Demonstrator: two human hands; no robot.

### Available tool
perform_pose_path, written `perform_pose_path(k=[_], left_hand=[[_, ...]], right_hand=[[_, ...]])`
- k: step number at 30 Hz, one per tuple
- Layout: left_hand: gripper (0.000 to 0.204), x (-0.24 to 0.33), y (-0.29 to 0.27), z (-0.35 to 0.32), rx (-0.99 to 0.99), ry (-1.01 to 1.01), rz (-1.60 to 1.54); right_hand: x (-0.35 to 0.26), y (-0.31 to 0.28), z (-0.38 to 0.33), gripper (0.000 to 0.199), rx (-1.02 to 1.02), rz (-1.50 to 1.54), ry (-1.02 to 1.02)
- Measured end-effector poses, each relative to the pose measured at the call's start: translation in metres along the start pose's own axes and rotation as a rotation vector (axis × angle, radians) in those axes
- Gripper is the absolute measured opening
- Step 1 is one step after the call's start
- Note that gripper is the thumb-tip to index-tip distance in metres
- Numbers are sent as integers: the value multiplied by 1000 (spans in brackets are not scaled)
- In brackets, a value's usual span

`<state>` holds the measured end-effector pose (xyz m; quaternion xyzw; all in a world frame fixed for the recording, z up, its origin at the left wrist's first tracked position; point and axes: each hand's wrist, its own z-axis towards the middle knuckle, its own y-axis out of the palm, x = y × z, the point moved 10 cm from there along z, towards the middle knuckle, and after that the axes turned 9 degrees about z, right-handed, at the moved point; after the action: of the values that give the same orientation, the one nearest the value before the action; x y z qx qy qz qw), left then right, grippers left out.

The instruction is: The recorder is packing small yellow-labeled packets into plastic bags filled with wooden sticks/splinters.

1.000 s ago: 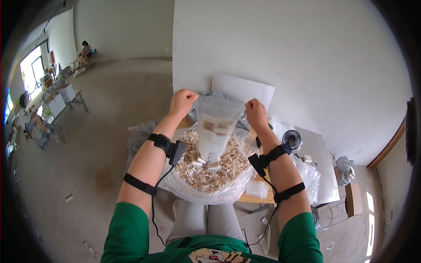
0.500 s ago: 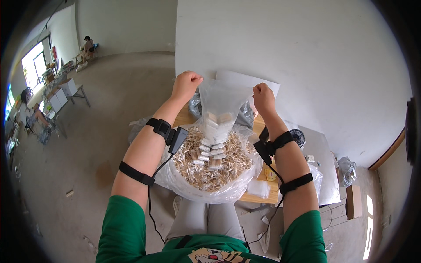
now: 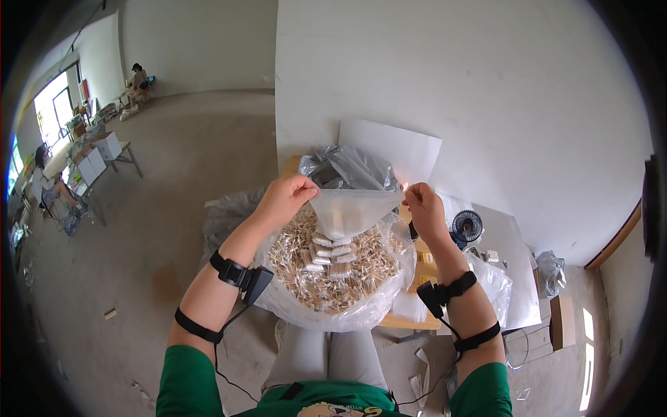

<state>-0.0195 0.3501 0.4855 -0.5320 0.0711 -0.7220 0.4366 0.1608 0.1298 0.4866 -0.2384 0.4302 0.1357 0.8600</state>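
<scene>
From the head view, my left grip, just above the middle of the frame, pinches one upper corner of a clear bag; my right grip pinches the other, so the top edge is drawn out between them. The bag hangs at the centre of the frame, narrowing downward to a stack of small packs. I cannot tell whether its lower end holds any of them. The packs sit on a heap of pale sticks inside a large clear sack. A wooden counter shows right of and below the sack. Above the bag lies a grey bag, with a white board against the wall. Right of centre, a fan stands near a metal counter; a brown box is at lower right. Two people sit at the left of the frame, one near white boxes.
</scene>
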Motion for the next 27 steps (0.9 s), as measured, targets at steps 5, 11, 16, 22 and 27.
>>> perform_pose_path(k=[5, 11, 16, 22, 27], left_hand=[[12, 14, -7, -2, 46, 17, 8], [12, 40, -6, 15, 61, 104, 87], [12, 49, 3, 15, 45, 102, 71], [23, 49, 14, 8, -1, 135, -156], [63, -24, 54, -14, -128, 83, 2]], right_hand=[[-5, -6, -4, 10, -8, -98, -43], [-47, -1, 6, 15, 91, -223, -231], [-121, 65, -12, 31, -203, -492, -596], [-103, 79, 17, 20, -351, -456, -355], [-117, 55, 20, 18, -241, -294, -264]])
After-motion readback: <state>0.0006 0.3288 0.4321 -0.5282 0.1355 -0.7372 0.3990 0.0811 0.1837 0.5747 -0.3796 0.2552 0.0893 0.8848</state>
